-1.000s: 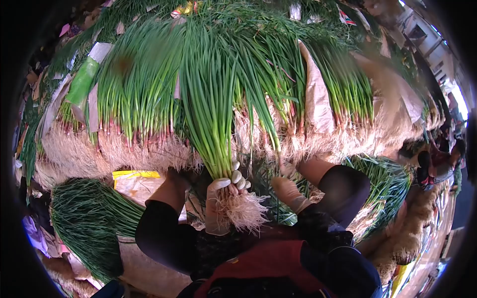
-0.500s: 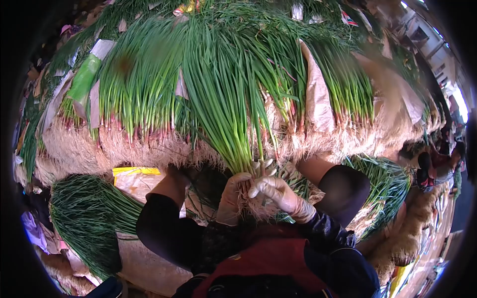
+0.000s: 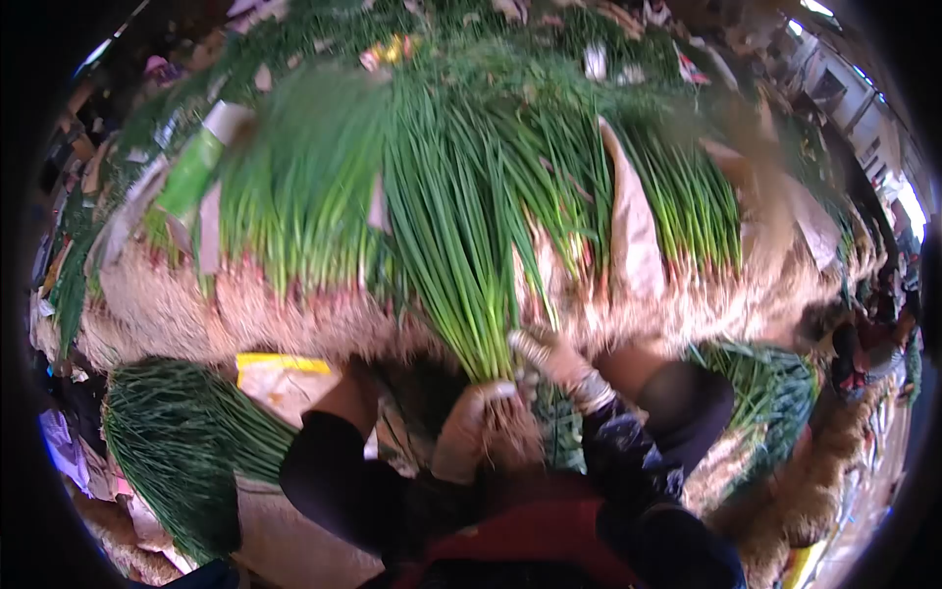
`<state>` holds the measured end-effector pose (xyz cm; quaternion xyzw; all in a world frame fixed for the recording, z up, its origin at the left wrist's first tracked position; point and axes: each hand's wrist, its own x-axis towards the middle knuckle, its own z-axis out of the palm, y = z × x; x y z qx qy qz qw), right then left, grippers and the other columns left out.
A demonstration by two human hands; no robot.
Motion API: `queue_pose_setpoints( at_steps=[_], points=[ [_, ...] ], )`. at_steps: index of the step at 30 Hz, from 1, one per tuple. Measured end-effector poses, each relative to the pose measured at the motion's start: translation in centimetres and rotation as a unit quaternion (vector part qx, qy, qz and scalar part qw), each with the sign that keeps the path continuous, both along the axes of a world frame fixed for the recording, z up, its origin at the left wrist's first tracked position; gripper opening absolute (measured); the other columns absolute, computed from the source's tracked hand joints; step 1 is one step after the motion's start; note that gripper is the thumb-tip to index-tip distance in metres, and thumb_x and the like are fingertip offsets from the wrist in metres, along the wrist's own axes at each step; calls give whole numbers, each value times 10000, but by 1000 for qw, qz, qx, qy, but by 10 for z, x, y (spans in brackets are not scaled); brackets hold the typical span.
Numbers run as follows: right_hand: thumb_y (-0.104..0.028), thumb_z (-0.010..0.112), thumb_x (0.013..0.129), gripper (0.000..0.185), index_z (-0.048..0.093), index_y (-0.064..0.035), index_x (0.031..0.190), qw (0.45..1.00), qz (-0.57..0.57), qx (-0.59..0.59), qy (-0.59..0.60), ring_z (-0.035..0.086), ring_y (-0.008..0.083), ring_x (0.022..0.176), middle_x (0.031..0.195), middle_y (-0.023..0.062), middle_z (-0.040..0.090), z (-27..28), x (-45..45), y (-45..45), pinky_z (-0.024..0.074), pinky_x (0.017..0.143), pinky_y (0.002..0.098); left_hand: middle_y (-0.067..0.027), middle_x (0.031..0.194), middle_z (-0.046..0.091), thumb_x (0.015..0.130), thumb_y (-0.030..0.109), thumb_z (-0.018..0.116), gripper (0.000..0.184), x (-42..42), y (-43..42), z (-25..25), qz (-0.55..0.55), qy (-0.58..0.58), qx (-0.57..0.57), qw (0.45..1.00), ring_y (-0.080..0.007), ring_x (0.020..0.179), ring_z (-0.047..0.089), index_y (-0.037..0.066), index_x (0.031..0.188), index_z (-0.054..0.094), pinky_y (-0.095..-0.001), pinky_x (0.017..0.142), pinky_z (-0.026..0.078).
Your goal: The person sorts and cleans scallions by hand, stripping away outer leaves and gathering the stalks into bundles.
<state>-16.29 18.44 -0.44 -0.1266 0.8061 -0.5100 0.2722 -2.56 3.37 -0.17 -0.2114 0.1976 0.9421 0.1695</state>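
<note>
My left hand, in a pale glove, is closed around the lower stems of a bunch of green garlic. The long green leaves fan upward and away, and the tangled roots hang out beside the fist. My right hand, gloved too, is just right of the stems above the left fist. Its fingers point left and are a little bent, with a gap towards the thumb. I see nothing held in it. Whether its fingertips touch the stems is hard to tell through the blur.
Ahead lies a wide heap of green garlic, roots towards me, with a pale sheet among the bunches. More bundles lie at left and right of my knees. A yellow-edged bag is by the left knee. A person is at far right.
My right hand has left the roots and moved up and slightly right, beside the stems. My left hand keeps hold of the bunch, now slightly lower in view. The whole view has shifted a little.
</note>
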Motion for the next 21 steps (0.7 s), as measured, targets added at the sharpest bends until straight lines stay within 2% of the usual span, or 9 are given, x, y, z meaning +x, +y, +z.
queue_pose_setpoints(
  at_steps=[1, 2, 5, 7, 10, 13, 17, 18, 21],
  points=[
    [-434, 678, 952, 625, 562, 49, 1331, 998, 31, 48, -15, 673, 191, 845, 923, 110, 721, 31, 4, -18, 552, 762, 347, -87, 973, 714, 913, 140, 567, 257, 15, -6, -5, -46, 57, 5, 997, -165, 868, 678, -2, 1104, 663, -320, 770, 560],
    [-466, 649, 957, 608, 587, 26, 1310, 992, -28, -26, 119, 700, 244, 781, 903, 164, 727, -15, 2, -22, 560, 712, 382, -96, 934, 690, 931, 208, 547, 288, 8, -3, 12, -42, -3, -90, 995, -191, 827, 666, 7, 1112, 644, -326, 746, 555],
    [-413, 538, 988, 428, 660, -11, 1069, 932, -6, 139, 333, 675, 434, 669, 733, 220, 690, -21, 4, -33, 550, 640, 527, -118, 996, 688, 916, 228, 553, 369, 13, 1, 1, -3, 52, -97, 994, -217, 881, 665, 2, 1204, 604, -345, 790, 551],
    [-430, 513, 991, 459, 703, -23, 1089, 899, 46, 310, 304, 700, 380, 691, 800, 220, 703, -19, 4, -36, 564, 663, 487, -123, 1010, 684, 912, 224, 557, 368, 7, 0, 1, 4, 53, -81, 995, -224, 894, 661, 3, 1202, 605, -352, 799, 549],
    [-435, 467, 1009, 475, 710, -27, 1011, 863, 131, 317, 371, 698, 377, 683, 791, 224, 699, -12, 1, -35, 561, 639, 484, -131, 1033, 677, 906, 219, 562, 366, 3, 0, -1, 17, 55, -69, 996, -234, 915, 656, 5, 1200, 606, -363, 814, 545],
    [-401, 463, 1027, 451, 703, -29, 940, 914, 34, 239, 326, 683, 360, 650, 777, 208, 699, -3, 2, -38, 560, 624, 465, -138, 1055, 670, 901, 214, 567, 365, 0, -2, -2, 27, 67, -55, 996, -244, 936, 651, 6, 1197, 607, -374, 828, 542],
    [-353, 553, 1024, 411, 681, 10, 879, 953, -295, 22, 66, 605, 208, 565, 641, 149, 637, -109, -59, -45, 517, 553, 385, -149, 1084, 661, 893, 208, 573, 363, -1, -8, -2, 40, 95, -35, 994, -257, 963, 644, 8, 1194, 609, -389, 846, 537],
    [-367, 572, 1016, 415, 684, 6, 871, 956, -269, -11, 115, 592, 185, 571, 639, 139, 630, -73, -43, -39, 504, 548, 375, -151, 1091, 659, 891, 206, 575, 362, 2, -8, -2, 38, 94, -22, 995, -260, 970, 642, 8, 1193, 610, -393, 851, 536],
    [-361, 586, 1010, 386, 693, -17, 871, 977, -140, 21, 159, 564, 165, 577, 664, 124, 633, -90, -6, 5, 481, 556, 356, -159, 1113, 652, 885, 201, 580, 361, 8, -11, -6, 56, 96, 15, 994, -270, 990, 637, 10, 1190, 611, -404, 865, 532]
  ],
)
